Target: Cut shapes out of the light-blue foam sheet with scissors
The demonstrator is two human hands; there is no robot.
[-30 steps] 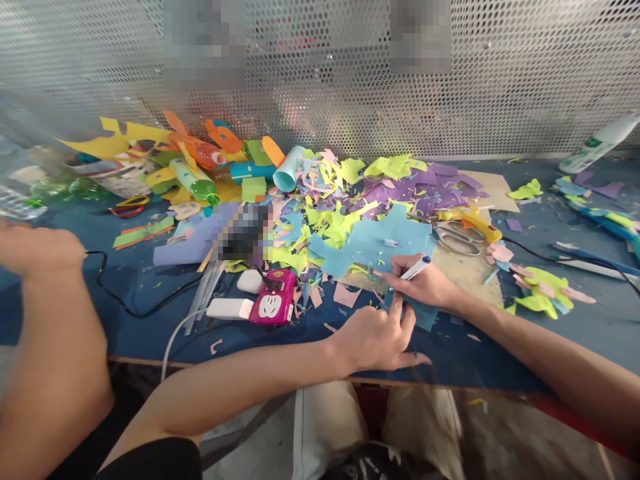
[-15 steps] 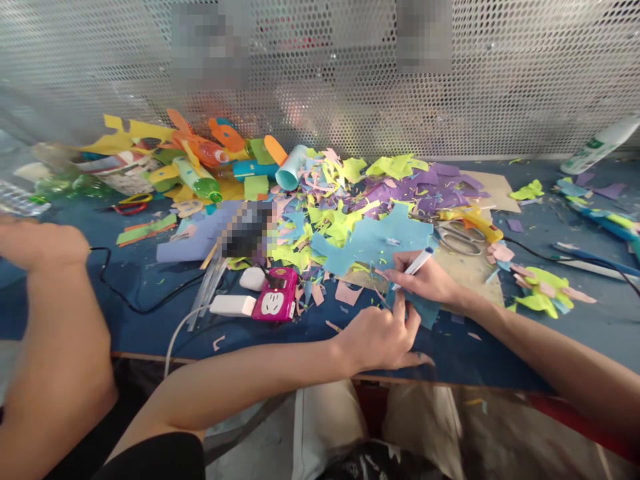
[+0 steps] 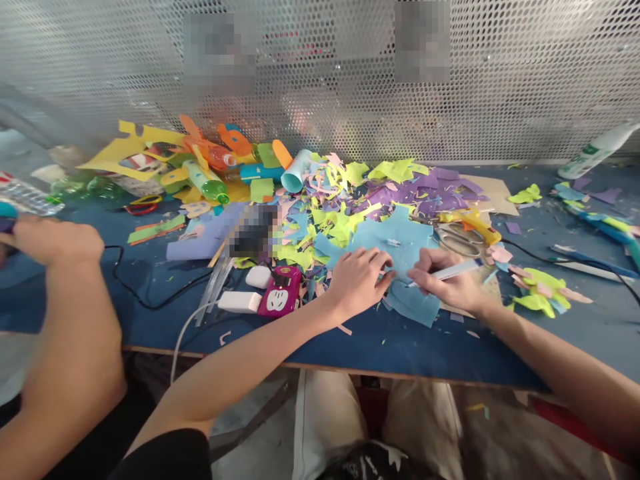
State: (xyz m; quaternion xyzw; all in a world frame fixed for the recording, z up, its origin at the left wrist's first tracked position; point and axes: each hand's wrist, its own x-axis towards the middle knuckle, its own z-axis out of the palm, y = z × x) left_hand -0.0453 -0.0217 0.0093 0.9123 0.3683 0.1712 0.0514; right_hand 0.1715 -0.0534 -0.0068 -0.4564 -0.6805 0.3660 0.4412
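Fingers of my right hand point(image 3: 453, 285) grip a pen point(image 3: 457, 268); can't tell about my left hand point(image 3: 357, 280).
Marking the nearer blue paper point(image 3: 414, 307) looks underway; what remains, unclear.

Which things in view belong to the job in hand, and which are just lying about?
Part of the job:
pen, held in the right hand
blue paper piece, at the pen's tip, left hand near it

Lying about:
scissors
yellow glue gun
purple scraps
light-blue tube
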